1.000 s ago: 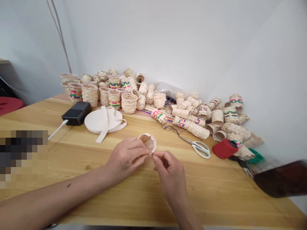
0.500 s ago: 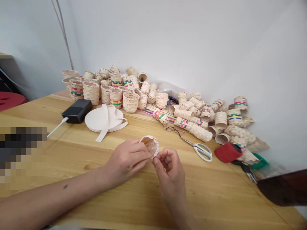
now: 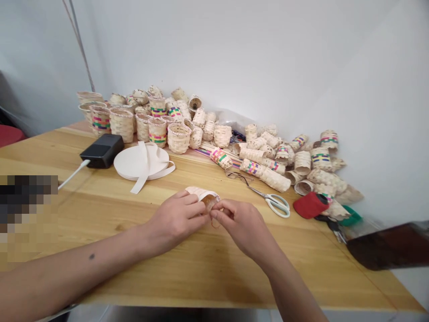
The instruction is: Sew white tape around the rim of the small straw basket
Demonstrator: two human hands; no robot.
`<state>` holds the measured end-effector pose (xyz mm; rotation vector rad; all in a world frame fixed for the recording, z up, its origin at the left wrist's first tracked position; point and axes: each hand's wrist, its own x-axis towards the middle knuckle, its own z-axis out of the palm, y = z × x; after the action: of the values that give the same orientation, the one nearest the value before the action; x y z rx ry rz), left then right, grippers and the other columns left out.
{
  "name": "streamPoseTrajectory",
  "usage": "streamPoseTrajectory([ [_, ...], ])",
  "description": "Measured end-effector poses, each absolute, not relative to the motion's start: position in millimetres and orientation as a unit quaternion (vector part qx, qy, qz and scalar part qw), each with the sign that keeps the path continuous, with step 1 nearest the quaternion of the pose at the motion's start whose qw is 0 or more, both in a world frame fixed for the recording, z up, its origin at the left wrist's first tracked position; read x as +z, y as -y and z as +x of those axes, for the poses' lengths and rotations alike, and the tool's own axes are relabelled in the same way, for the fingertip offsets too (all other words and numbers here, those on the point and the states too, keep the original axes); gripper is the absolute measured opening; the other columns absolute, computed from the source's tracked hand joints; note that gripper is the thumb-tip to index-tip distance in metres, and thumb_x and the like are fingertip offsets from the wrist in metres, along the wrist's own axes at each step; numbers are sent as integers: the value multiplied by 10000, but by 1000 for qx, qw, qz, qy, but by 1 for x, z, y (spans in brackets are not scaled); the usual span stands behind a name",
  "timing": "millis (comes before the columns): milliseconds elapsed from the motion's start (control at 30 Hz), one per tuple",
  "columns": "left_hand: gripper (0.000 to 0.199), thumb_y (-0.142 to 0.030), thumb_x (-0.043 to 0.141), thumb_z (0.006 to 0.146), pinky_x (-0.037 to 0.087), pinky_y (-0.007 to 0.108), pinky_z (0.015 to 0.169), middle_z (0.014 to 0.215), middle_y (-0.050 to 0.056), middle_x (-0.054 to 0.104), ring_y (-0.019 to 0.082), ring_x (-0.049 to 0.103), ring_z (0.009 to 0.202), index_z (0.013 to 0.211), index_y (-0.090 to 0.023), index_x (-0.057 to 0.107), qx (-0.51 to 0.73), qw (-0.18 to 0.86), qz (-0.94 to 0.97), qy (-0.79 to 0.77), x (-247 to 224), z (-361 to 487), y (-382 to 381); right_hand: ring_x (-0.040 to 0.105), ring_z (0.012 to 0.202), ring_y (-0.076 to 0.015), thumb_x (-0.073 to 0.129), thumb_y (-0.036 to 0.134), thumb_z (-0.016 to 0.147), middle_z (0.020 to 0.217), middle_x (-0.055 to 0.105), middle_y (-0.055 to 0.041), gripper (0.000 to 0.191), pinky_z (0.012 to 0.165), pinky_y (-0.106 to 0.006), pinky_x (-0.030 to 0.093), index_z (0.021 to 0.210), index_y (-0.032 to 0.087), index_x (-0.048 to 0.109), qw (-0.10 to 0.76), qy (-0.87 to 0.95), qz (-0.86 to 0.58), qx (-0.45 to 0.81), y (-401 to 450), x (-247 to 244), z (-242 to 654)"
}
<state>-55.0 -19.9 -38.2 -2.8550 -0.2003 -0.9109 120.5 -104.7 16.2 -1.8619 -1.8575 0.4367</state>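
Note:
A small woven basket (image 3: 198, 192) with a white band at its rim is tilted on its side, its opening toward the right. My left hand (image 3: 179, 218) is closed on the basket, fingers at the lower rim. The fingers of my right hand (image 3: 234, 217) are pinched together at the rim's right edge; what they grip is too small to name. A thin reddish thread (image 3: 216, 225) hangs below the fingertips. Part of the basket is hidden behind my left fingers.
Many woven baskets (image 3: 179, 137) line the wall. On the wooden table (image 3: 134, 277) lie a black box with a white cable (image 3: 102, 151), a roll of white ribbon (image 3: 134, 162), scissors (image 3: 278, 205), glasses (image 3: 239, 177) and a red spool (image 3: 310, 205). A dark object (image 3: 389, 246) stands at right.
The basket has turned, so its woven side shows more. My right hand has rolled over, its back now up, and its forearm reaches in from the right. The view has shifted slightly.

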Motion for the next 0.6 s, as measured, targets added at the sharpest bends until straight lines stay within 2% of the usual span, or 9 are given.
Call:
streamPoseTrajectory([
  [100, 266, -186, 378, 1002, 261, 324, 648, 774, 18, 578, 162, 424, 722, 880, -171, 613, -296, 86, -950, 55, -37, -53, 20, 517, 546, -117, 564, 167, 849, 585, 605, 51, 205, 528, -226, 290, 658, 221, 614, 202, 679, -694, 128, 103, 14, 115],
  [333, 326, -209, 323, 1018, 266, 321, 639, 776, 21, 588, 162, 433, 730, 892, -174, 622, -315, 91, -942, 72, -30, -54, 20, 548, 740, -167, 502, 108, 887, 777, 630, -20, 177, 651, -259, 332, 741, 190, 560, 206, 724, -659, 7, 105, 7, 106],
  [600, 302, -205, 359, 1012, 269, 329, 642, 826, 20, 631, 149, 459, 740, 903, -186, 640, -312, 79, -944, 70, -26, -55, 18, 569, 634, -191, 457, 134, 913, 713, 653, -38, 137, 548, -270, 262, 859, 190, 570, 167, 678, -715, 20, 98, 7, 97],
])
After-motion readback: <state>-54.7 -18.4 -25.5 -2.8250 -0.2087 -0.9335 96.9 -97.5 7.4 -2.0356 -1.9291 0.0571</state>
